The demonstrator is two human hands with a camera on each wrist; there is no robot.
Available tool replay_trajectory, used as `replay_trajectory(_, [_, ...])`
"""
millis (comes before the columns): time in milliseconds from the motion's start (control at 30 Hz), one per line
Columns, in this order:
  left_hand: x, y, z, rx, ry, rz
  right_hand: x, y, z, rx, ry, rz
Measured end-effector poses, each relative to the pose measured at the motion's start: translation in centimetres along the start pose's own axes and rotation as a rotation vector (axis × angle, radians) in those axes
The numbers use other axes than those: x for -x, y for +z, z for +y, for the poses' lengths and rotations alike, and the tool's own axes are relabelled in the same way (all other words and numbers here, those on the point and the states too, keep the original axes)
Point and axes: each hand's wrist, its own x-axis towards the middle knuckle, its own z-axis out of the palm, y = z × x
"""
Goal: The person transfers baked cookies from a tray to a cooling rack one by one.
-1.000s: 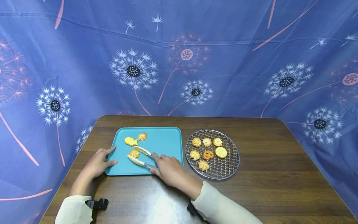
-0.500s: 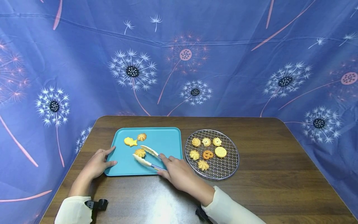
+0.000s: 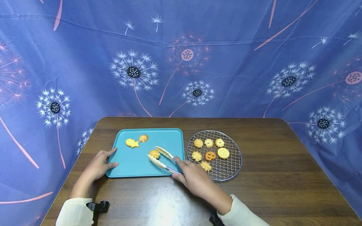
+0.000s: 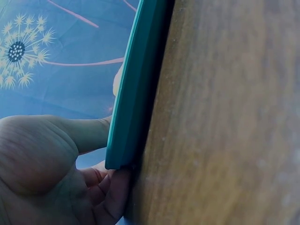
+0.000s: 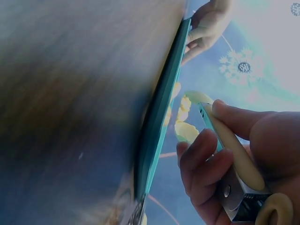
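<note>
My left hand point(image 3: 96, 165) holds the near-left corner of the blue tray point(image 3: 130, 168), thumb over the rim; in the left wrist view its fingers point(image 4: 112, 199) lie at the tray's edge. My right hand point(image 3: 195, 178) grips a pair of tongs point(image 3: 156, 162) with cream tips. Between the tips is a golden star-shaped cookie point(image 3: 154, 153); in the right wrist view this cookie point(image 5: 183, 110) appears lifted off the tray. Farther back on the tray lie a yellow fish-shaped cookie point(image 3: 131, 143) and a browned fluted cookie point(image 3: 143, 138).
Right of the tray stands a round wire rack point(image 3: 226, 171) with several cookies, among them a pretzel point(image 3: 210, 156) and a round yellow cookie point(image 3: 223, 153). My right hand partly covers its near-left edge. Blue dandelion-print cloth point(image 3: 232, 62) hangs behind the wooden table point(image 3: 277, 166).
My right hand has moved right, and the star-shaped cookie has travelled with the tongs from the tray's left part toward its right side. The left hand stays in place.
</note>
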Motion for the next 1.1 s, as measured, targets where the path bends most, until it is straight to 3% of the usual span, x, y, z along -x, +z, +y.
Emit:
replay_trajectory(267, [0.0, 0.0, 0.2, 0.002, -0.002, -0.002, 1.3, -1.0, 1.7, -0.045, 0.044, 0.066])
replay_trajectory(533, [0.0, -0.1, 0.2, 0.004, -0.004, -0.005, 2.1, -2.0, 3.8, -0.001, 0.097, 0.115])
replay_trajectory(1100, [0.2, 0.0, 0.2, 0.027, -0.013, -0.005, 2.5, -4.7, 9.1, 0.037, 0.161, 0.138])
